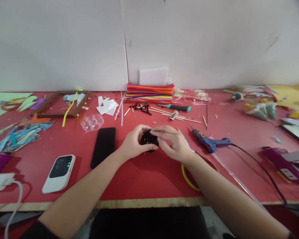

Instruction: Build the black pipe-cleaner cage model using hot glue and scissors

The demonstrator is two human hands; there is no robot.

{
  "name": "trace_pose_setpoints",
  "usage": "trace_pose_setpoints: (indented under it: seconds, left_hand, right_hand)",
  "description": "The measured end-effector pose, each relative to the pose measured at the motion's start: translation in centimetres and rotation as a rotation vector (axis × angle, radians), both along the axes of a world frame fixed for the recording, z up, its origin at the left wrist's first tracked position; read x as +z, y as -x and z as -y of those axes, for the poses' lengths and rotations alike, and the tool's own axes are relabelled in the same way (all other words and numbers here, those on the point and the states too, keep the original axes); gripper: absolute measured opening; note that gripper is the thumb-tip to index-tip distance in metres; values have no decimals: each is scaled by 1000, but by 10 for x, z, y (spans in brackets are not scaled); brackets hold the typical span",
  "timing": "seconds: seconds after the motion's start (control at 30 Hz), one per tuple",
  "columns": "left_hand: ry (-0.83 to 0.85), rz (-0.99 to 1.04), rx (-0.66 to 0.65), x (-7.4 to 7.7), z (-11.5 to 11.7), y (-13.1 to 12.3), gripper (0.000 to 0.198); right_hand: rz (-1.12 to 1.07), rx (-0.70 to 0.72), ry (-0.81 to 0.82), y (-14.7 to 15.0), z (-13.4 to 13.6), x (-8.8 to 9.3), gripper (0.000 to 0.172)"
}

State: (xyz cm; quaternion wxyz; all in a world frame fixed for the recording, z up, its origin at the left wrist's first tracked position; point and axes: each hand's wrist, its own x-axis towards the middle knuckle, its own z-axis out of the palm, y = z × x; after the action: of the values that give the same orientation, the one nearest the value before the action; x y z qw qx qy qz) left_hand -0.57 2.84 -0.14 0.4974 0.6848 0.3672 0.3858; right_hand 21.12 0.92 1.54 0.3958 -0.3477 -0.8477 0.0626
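Note:
A small round black object (148, 140), its kind not clear, is held just above the red table near the middle. My left hand (134, 141) curls round its left side, thumb along the near edge and fingers behind it. From the right, my right hand (173, 141) closes on the same object with its fingertips on the top and right edge. The fingers hide part of it. Behind the hands lie black fuzzy scraps (144, 109), thin wooden sticks (169, 114) and a small box with print on it (174, 115).
A phone (103, 147) and a white device (59, 173) lie to the left. At right are a blue glue gun (210, 141) with its cord and yellow-handled scissors (188, 177) under my forearm. Pipe cleaners (149, 93) and a utility knife (176, 108) lie at the back.

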Motion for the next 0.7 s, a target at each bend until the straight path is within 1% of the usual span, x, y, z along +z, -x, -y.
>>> trace_pose_setpoints:
  seconds: [0.1,0.2,0.3,0.47,0.57,0.63,0.7]
  left_hand:
    - [5,6,-44,2,0,2,68]
    - [-16,15,-70,4,0,3,57]
    - [-8,26,-66,4,-1,2,52]
    - [-9,9,-51,5,-1,2,51]
    - [-13,-12,-43,4,0,2,51]
    - [-21,-27,-26,2,0,2,57]
    - [-45,7,-23,0,1,2,77]
  right_hand:
    - [-28,10,20,-2,0,-1,31]
    - [-77,25,36,-3,0,-3,32]
    - [-77,22,47,-4,-1,-3,30]
    - [-77,-17,68,-4,-2,-5,29]
    - [-129,-37,88,-3,-2,-6,27]
    - [-229,-111,129,-2,-2,-7,28]
    - [-357,-221,190,-2,-3,-8,27]
